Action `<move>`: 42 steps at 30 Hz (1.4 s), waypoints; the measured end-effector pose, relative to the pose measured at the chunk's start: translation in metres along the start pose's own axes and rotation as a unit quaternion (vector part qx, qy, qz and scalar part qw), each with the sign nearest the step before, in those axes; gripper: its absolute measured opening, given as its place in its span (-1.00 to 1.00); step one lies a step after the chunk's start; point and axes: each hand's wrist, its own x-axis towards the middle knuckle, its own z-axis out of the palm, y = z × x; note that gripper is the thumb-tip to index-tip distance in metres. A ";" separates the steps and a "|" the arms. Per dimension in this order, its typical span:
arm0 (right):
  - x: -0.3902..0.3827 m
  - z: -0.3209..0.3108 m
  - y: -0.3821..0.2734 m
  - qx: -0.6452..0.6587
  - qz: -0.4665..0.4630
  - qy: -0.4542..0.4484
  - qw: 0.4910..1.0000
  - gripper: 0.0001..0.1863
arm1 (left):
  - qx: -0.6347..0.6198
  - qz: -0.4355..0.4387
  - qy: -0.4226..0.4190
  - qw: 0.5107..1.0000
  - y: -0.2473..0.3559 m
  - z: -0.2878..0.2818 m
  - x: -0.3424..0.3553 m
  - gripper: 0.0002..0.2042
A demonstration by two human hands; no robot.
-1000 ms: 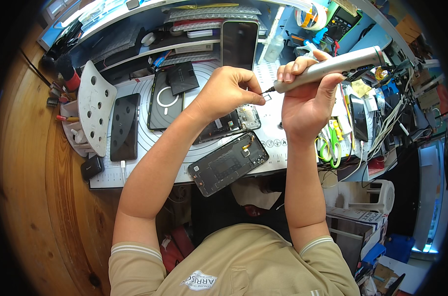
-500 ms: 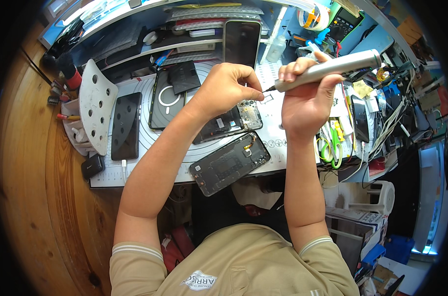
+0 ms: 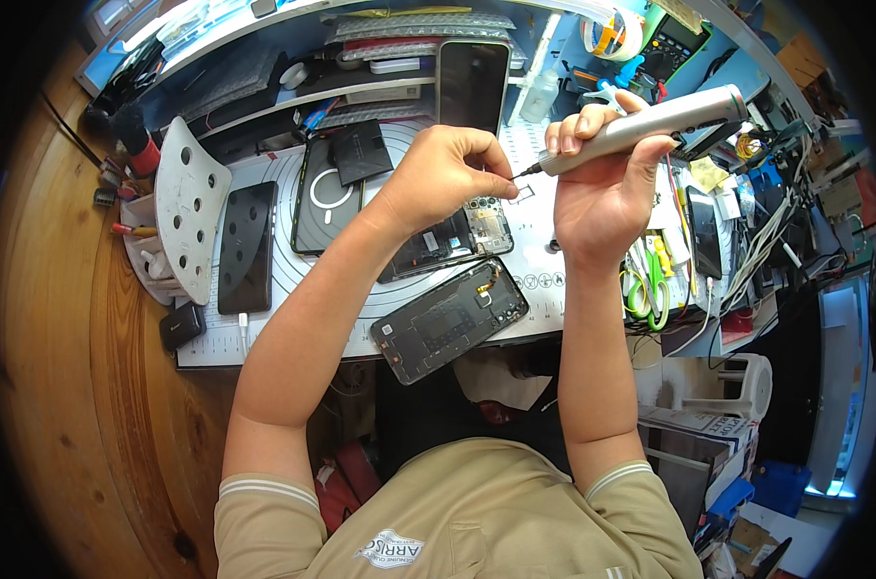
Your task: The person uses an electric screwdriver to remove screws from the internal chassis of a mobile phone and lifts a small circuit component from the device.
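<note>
In my right hand (image 3: 602, 183) is a silver electric screwdriver (image 3: 650, 130), its thin dark tip pointing left. My left hand (image 3: 447, 179) pinches at the end of that tip; whatever small piece lies between thumb and forefinger is too small to make out. Under and beside the left hand lies an opened phone (image 3: 447, 243) with its inner parts bare. Nearer to me, a detached black phone back cover (image 3: 450, 320) lies at a slant over the mat's front edge. Behind my left wrist is another phone shell with a white ring (image 3: 332, 198), partly covered by a flat black piece (image 3: 362, 152).
A dark phone (image 3: 247, 248) lies at the left beside a white perforated holder (image 3: 192, 207). Another phone (image 3: 472, 85) stands upright at the back. Green-handled scissors (image 3: 656, 289), tools and tangled cables (image 3: 761, 241) crowd the right. The white printed mat (image 3: 534, 318) covers the bench.
My right hand and the screwdriver have shifted slightly to the right, showing a little more of the tip. The left hand stays at the tip's end, almost unmoved.
</note>
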 end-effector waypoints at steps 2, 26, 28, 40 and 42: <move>0.002 -0.004 0.002 0.031 0.013 -0.018 0.999 -0.36 | 0.002 0.002 -0.002 1.000 -0.002 0.001 0.001 -0.91; -0.012 -0.017 0.027 -0.144 0.135 -0.040 0.980 -0.56 | 0.185 -0.093 0.052 0.977 -0.014 -0.009 0.005 -0.54; -0.012 -0.018 0.027 -0.156 0.130 -0.046 0.978 -0.56 | 0.181 -0.123 0.040 0.975 -0.006 -0.005 0.002 -0.52; -0.011 -0.014 0.025 -0.163 0.139 -0.050 0.975 -0.58 | 0.226 -0.118 -0.008 0.967 -0.013 -0.004 0.000 -0.51; -0.011 -0.013 0.022 -0.179 0.144 -0.059 0.971 -0.56 | 0.227 -0.120 -0.008 0.966 -0.011 -0.004 0.000 -0.51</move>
